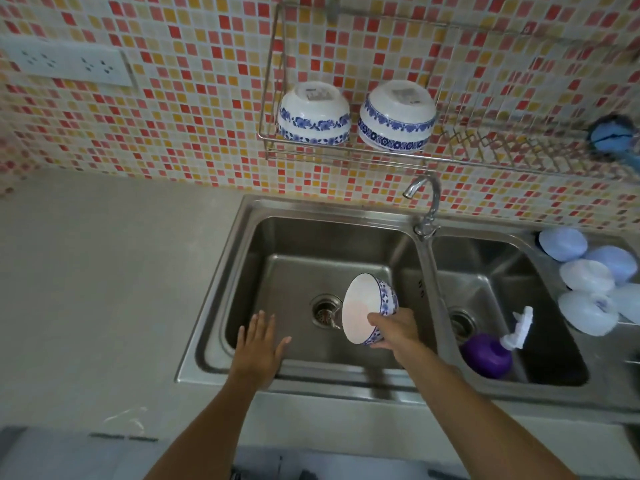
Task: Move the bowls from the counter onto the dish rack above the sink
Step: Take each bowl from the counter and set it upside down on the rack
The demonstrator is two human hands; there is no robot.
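My right hand [394,332] grips a white bowl with a blue flower band [365,306] by its rim, tilted on its side above the left basin of the steel sink [242,271]. Its white inside faces left. My left hand [258,344] hovers open over the sink's front left corner, fingers spread, holding nothing. On the wire dish rack [273,147] fixed to the tiled wall, two matching bowls rest upside down side by side: one on the left [313,114] and one on the right [396,116].
A curved tap [427,202] rises between the two basins. A purple spray bottle [488,355] lies in the right basin. Several pale blue and white lids or dishes [588,282] sit on the right counter. A blue object [611,138] hangs at the rack's right end. Grey counter [104,289] stretches left.
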